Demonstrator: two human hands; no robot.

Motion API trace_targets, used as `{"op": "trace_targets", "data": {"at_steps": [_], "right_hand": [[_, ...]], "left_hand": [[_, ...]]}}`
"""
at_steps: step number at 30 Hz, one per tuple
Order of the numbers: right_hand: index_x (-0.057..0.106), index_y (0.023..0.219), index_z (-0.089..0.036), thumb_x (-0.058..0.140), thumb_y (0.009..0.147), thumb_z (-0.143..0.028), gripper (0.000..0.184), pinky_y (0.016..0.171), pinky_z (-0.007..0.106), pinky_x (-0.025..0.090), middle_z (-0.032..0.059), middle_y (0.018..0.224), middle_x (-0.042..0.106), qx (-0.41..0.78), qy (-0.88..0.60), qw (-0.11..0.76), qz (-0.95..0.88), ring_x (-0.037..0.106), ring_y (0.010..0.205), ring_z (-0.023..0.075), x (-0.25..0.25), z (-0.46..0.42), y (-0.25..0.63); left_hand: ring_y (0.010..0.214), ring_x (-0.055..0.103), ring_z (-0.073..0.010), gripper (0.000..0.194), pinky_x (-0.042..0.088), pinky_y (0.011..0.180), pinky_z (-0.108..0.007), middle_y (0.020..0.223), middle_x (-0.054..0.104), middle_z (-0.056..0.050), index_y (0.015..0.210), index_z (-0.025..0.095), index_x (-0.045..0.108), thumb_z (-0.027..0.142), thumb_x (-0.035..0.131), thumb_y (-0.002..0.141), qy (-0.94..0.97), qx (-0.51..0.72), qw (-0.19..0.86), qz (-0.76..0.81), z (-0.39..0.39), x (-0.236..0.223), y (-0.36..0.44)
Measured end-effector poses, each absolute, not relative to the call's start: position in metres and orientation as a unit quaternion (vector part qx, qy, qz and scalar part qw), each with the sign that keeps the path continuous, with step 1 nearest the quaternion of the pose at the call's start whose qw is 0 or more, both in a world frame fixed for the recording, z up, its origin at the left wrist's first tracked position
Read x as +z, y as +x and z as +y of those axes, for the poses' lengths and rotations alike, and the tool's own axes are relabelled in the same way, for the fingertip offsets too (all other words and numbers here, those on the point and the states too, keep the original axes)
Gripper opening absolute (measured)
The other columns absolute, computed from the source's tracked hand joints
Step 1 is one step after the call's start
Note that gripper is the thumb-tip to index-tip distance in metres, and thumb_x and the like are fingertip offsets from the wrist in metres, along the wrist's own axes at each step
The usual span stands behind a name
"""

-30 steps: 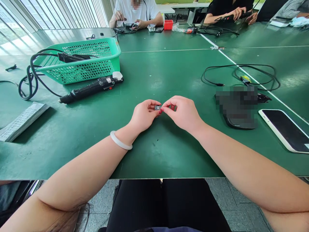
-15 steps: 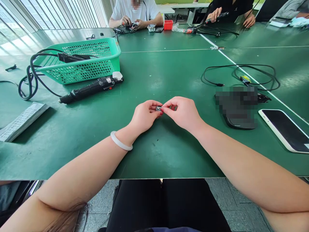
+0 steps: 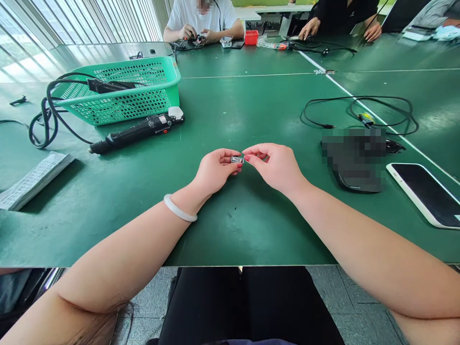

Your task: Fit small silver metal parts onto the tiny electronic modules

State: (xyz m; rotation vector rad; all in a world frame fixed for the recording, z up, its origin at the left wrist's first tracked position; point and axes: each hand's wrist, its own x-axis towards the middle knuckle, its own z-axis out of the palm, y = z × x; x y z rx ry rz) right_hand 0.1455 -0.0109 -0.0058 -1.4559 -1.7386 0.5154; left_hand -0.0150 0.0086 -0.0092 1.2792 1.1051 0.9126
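Between the thumb and fingers of my left hand (image 3: 217, 168) is a small rectangular piece with a black and silver-white patterned face (image 3: 237, 160). It is held just above the green table (image 3: 230, 225), too small to tell its exact kind. My right hand (image 3: 275, 163) is beside the piece's right end, thumb and index finger brought together in a pinch. Whatever those fingertips hold, if anything, cannot be made out.
A black electric screwdriver (image 3: 136, 133) lies at left before a green basket (image 3: 125, 106) with cables. A white printed block (image 3: 36, 179) is farther left. At right are a coiled cable (image 3: 388, 98), a dark, partly blurred object (image 3: 359, 184) and a phone (image 3: 427, 191). Co-workers sit across the table.
My right hand has shifted slightly right, off the small piece's end, so more of its face shows. My left hand stays put. A co-worker's hand at the back has lowered to the table.
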Motion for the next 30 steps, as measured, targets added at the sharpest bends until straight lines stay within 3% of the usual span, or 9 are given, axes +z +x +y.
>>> {"op": "trace_targets", "data": {"at_steps": [4, 14, 19, 25, 30], "right_hand": [[0.076, 0.091, -0.021, 0.073, 0.072, -0.036, 0.025, 0.065, 0.032, 0.046, 0.0039, 0.081, 0.073, 0.234, -0.583, 0.365, -0.688, 0.057, 0.065, 0.0151, -0.006, -0.009, 0.147], [0.076, 0.079, -0.021, 0.074, 0.071, -0.035, 0.017, 0.072, 0.032, 0.05, 0.0038, 0.077, 0.075, 0.277, -0.552, 0.391, -0.683, 0.066, 0.072, 0.0179, -0.01, -0.005, 0.152], [0.077, 0.084, -0.022, 0.071, 0.074, -0.037, 0.019, 0.068, 0.031, 0.048, 0.004, 0.08, 0.074, 0.257, -0.549, 0.387, -0.695, 0.064, 0.071, 0.0173, -0.012, -0.002, 0.155], [0.078, 0.089, -0.022, 0.069, 0.075, -0.035, 0.021, 0.059, 0.028, 0.041, 0.0021, 0.075, 0.071, 0.222, -0.559, 0.368, -0.709, 0.052, 0.06, 0.0122, -0.014, 0.004, 0.156], [0.078, 0.089, -0.023, 0.067, 0.076, -0.03, 0.018, 0.062, 0.028, 0.041, 0.0022, 0.08, 0.071, 0.203, -0.552, 0.376, -0.716, 0.053, 0.064, 0.0131, -0.017, 0.007, 0.152]], "left_hand": [[0.069, 0.064, -0.0094, 0.02, 0.053, 0.071, -0.027, 0.078, 0.071, -0.003, 0.095, 0.01, 0.065, 0.007, 0.067, 0.075, 0.52, 0.404, 0.598, 0.458, 0.008, -0.008, -0.016], [0.069, 0.066, -0.0099, 0.023, 0.054, 0.076, -0.029, 0.074, 0.072, -0.004, 0.1, 0.01, 0.069, 0.01, 0.068, 0.077, 0.506, 0.385, 0.633, 0.442, 0.008, -0.005, -0.019], [0.072, 0.066, -0.0105, 0.028, 0.054, 0.077, -0.03, 0.082, 0.073, -0.006, 0.105, 0.009, 0.068, 0.009, 0.067, 0.077, 0.524, 0.39, 0.614, 0.444, 0.009, -0.006, -0.018], [0.074, 0.067, -0.0119, 0.032, 0.055, 0.075, -0.029, 0.082, 0.073, -0.006, 0.107, 0.01, 0.066, 0.006, 0.066, 0.075, 0.574, 0.37, 0.562, 0.467, 0.013, -0.009, -0.019], [0.074, 0.067, -0.0128, 0.03, 0.055, 0.075, -0.029, 0.081, 0.073, -0.006, 0.106, 0.011, 0.066, 0.009, 0.066, 0.076, 0.603, 0.38, 0.526, 0.464, 0.017, -0.012, -0.021]]}}
